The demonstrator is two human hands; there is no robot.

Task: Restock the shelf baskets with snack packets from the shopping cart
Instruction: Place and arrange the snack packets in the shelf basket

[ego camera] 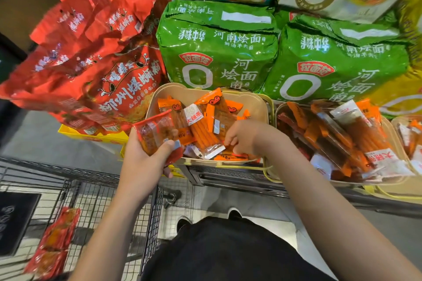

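With the left hand (146, 157) gripping a red packet (157, 134) at the basket's (255, 102) near-left corner, the right hand (242, 137), fingers curled among the packets, should clear a flat gap first.

Bright, even light; edges bend and blur, perhaps from motion.

Person: both forearms bare to the lower frame edge, no sleeves visible. Black garment (228, 253) covers torso and lap. Dark shoes (185, 221) with white toe caps
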